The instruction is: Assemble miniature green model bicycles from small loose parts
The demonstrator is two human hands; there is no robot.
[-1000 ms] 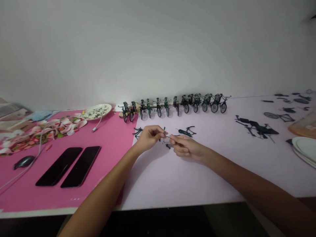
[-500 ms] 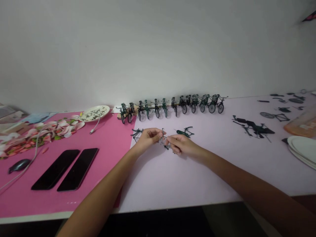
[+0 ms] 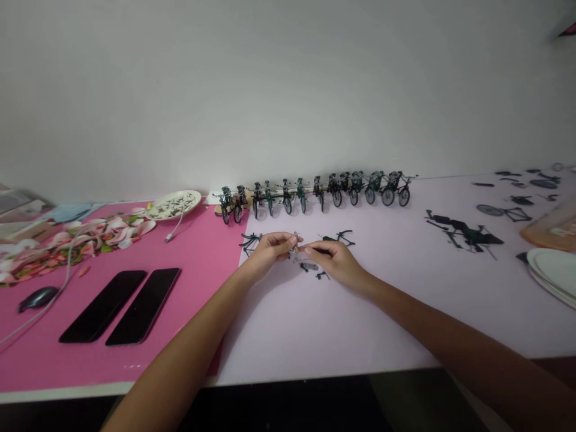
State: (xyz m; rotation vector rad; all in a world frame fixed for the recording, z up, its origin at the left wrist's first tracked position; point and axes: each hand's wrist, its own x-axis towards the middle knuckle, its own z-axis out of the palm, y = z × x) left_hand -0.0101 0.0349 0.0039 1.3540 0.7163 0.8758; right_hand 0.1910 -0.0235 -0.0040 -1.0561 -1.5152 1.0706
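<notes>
My left hand [image 3: 271, 252] pinches a small silvery-dark model bicycle part [image 3: 294, 249] between thumb and fingers. Close on its right, the fingertips of my right hand [image 3: 336, 261] are pressed together at that same part; whatever they grip is too small to make out. Below the hands lie a grey oval piece [image 3: 308, 266] and a little dark piece [image 3: 321, 275]. A dark bicycle frame part [image 3: 251, 242] rests beyond my left hand, and another green frame part [image 3: 345, 236] lies behind my right hand, partly covered by it.
Several assembled miniature bicycles [image 3: 336, 191] stand in a row along the wall. Loose bicycle parts [image 3: 468, 234] and white plates [image 3: 553, 270] are at right. On the pink left side are two phones [image 3: 143, 307], a mouse [image 3: 38, 299], petals [image 3: 112, 237] and a plate of small pieces [image 3: 191, 207].
My right hand has shifted slightly, its fingers now closer to my left fingertips. The grey oval piece and little dark piece below it show more fully. My left hand keeps its grip.
</notes>
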